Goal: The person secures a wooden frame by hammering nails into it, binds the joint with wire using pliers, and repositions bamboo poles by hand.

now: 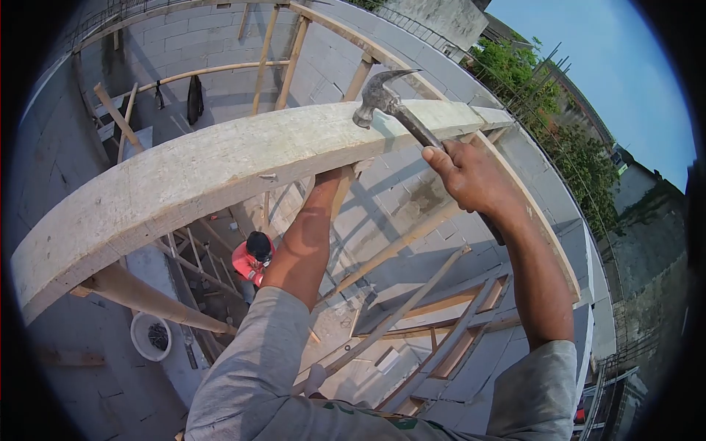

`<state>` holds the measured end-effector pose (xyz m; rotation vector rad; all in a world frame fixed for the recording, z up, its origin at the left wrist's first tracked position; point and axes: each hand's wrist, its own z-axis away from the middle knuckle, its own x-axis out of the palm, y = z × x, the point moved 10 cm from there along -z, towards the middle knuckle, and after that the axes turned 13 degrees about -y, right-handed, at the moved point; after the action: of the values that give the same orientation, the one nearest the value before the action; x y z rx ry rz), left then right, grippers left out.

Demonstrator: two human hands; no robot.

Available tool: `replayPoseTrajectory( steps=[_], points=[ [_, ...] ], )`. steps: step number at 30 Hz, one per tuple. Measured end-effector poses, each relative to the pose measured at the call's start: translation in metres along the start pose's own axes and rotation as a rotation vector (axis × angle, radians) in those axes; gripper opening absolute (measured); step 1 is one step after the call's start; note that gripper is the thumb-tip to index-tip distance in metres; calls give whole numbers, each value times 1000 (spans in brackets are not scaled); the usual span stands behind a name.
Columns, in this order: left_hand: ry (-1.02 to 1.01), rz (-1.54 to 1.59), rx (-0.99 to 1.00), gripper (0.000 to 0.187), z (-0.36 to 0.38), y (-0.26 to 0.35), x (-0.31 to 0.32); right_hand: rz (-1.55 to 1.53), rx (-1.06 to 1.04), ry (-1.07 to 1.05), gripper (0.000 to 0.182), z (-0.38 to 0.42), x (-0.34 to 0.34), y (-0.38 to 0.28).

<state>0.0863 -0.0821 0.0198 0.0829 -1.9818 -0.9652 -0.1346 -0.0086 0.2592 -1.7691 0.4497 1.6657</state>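
Observation:
My right hand [471, 176] is wrapped round the handle of a claw hammer [382, 95], thumb along the shaft. The hammer is raised, and its head overlaps the top of a long wooden beam [184, 147] in this view. The beam runs from the lower left up to the right in front of me. My left arm [305, 235] reaches up to the beam's underside, beside a wooden post [342, 192]. The beam hides the fingers of my left hand.
Below, a person in a red top and dark cap [257, 246] is near a wooden ladder [195, 257]. A white bucket [151, 336] with dark small pieces stands on a ledge at lower left. Round props [154, 298] hold up the beam. Grey block walls [184, 33] surround the deep drop.

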Motion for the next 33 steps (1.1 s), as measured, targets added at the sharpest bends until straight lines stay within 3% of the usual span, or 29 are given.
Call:
replayPoseTrajectory(
  steps=[4,8,10,14,19,23,29,32,33],
  points=[
    [-18,-19,-20,51,-6,-6,5,79,-46,10,54,-4,11,5],
    [-20,-56,-40,51,1,-10,-3,-96,-42,71,53,0,35,22],
    [-27,-85,-62,51,-10,-14,-4,-226,-53,158,52,4,52,35],
    [-35,-169,-78,51,3,-14,-22,-774,-95,235,40,10,115,54],
    [-86,-309,-54,52,27,3,-37,-1176,-97,177,37,28,146,57],
    [-187,-181,-70,51,43,36,-1,-1006,-196,408,29,60,172,87],
    [-271,-211,-92,57,26,29,5,-1450,-236,246,38,72,263,83],
    [-210,-181,-62,52,22,21,-5,-1310,-315,291,43,77,262,75],
    [-163,-182,-51,49,20,21,-6,-1239,-371,303,36,74,267,74]
  ],
)
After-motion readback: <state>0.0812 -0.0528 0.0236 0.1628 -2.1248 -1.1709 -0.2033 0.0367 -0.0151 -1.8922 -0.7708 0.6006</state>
